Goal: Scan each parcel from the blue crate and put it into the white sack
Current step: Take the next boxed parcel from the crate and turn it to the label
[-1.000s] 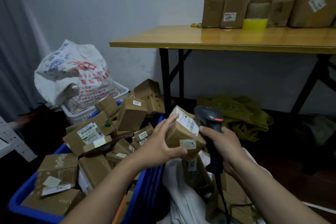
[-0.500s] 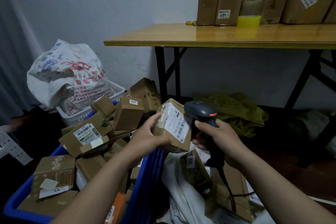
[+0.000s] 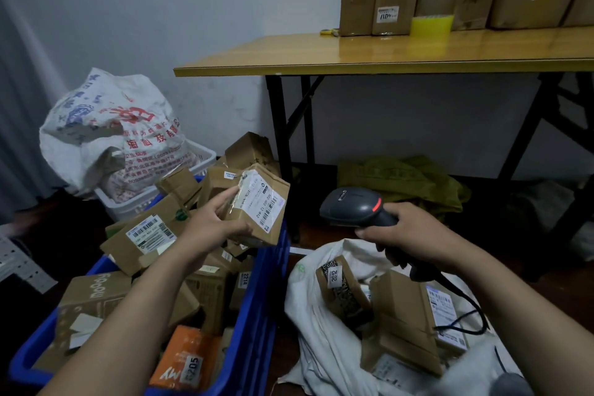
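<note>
A pale wall stands behind a wooden table (image 3: 385, 52) with black legs. Open cardboard boxes (image 3: 398, 0) and a yellow tape roll (image 3: 432, 24) are on it, and a green cloth (image 3: 401, 180) lies on the floor under it.

At the left, a printed sack (image 3: 106, 129) sits in a white basket (image 3: 128, 206). In front of the basket is the blue crate (image 3: 257, 315), full of brown parcels. The left hand (image 3: 212, 228) holds one parcel (image 3: 260, 206) over the far right corner of the crate. The thumb presses on the front face beside the white label, and the other fingers are curled behind the box. The label faces up and to the right.

The right hand (image 3: 414, 231) grips the dark scanner (image 3: 356, 209), all fingers wrapped round the handle. The head of the scanner points left toward the parcel, with a red light on it, and it does not touch the box. This hand is above the open mouth of the white sack (image 3: 321, 347), which lies just beside the crate. Several parcels are inside it, one with the number 2012 (image 3: 334, 276).
</note>
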